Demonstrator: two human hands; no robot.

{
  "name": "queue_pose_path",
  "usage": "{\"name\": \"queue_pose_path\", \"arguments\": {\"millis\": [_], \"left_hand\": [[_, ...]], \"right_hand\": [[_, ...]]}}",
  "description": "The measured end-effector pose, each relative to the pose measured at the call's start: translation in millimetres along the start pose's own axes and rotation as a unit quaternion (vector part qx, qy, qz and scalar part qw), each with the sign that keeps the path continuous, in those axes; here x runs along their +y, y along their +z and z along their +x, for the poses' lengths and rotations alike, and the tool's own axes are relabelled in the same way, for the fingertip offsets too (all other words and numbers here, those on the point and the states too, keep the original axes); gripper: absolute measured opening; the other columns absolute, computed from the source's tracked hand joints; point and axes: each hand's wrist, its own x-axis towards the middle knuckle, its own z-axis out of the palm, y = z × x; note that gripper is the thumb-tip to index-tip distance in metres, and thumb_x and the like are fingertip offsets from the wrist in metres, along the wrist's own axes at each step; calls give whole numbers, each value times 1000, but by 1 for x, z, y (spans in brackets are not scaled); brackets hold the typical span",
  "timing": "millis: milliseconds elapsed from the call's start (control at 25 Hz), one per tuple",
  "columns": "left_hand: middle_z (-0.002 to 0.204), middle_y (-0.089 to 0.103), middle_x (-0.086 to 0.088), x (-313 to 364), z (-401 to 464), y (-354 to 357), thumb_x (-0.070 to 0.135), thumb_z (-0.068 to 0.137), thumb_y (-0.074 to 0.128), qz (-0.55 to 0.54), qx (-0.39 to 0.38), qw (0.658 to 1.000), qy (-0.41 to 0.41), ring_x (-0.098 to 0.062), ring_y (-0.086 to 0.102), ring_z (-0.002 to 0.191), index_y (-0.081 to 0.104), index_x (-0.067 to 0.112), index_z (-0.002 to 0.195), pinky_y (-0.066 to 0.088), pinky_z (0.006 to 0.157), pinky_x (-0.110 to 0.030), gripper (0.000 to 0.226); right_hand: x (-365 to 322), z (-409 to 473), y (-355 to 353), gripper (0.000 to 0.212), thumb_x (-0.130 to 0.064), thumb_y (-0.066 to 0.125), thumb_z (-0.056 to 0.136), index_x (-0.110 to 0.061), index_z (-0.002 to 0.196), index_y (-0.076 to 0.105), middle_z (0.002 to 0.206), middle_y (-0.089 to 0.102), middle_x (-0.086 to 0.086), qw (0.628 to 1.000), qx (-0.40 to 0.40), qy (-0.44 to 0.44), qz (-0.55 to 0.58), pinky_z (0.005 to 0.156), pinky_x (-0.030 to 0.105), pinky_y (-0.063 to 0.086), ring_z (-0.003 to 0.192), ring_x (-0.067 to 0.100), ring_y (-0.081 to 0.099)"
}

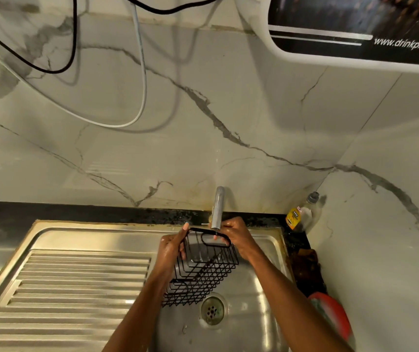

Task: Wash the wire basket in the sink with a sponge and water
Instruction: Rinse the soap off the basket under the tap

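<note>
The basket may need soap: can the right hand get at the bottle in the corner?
Probably yes, once it lets go: the right hand holds the basket, and the bottle stands nearby with nothing between.

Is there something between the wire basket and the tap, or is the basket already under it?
Nothing visible stands between them. Both hands, left hand and right hand, hold the wire basket over the sink, its top edge right under the tap.

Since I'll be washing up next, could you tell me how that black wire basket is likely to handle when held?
The wire basket is open mesh, so probably light and fairly stiff. It looks wet under the tap, so likely slippery; both the left hand and right hand grip it.
</note>
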Motion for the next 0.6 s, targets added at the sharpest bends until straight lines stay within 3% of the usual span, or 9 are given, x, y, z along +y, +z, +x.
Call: {"name": "queue_pose_path", "arguments": {"millis": [160,320,400,520,600], "left_hand": [[52,41,0,3,-2,-2,60,94,61,9,-6,1000,-11,-14,38,47,43,20,54,38,57,-30,59],[52,54,-3,8,-6,20,55,95,60,12,-43,999,0,-17,48,48,66,13,59,42,52,-28,56],[52,59,-1,8,-3,27,52,98,58,22,-50,998,20,-17,50,48,75,12,68,43,50,-25,53],[52,56,-2,5,-4,26,60,93,59,34,-46,998,22,-17,49,47,69,18,58,43,52,-28,56],[56,62,-7,8,-7,21,67,89,60,14,-33,999,-9,-21,58,50,67,12,60,51,59,-32,62]], "right_hand": [[0,-5,-8,21,-17,73,90,3,83,76,66,70,14,999,-43,15,23,49,23,45,49,15,55],[-14,-3,23,33,-26,59,101,3,91,69,67,69,3,994,-55,10,-95,53,24,48,54,12,59],[-11,-6,22,32,-23,53,104,3,93,68,67,68,-1,995,-55,-11,-80,56,26,48,57,11,60],[-12,-12,11,22,-24,64,98,-4,95,72,68,69,0,997,-72,-14,-37,58,25,49,62,12,63],[-11,-10,1,16,-23,74,91,-8,90,75,68,70,3,996,-82,-15,-27,58,25,50,59,13,62]]}}
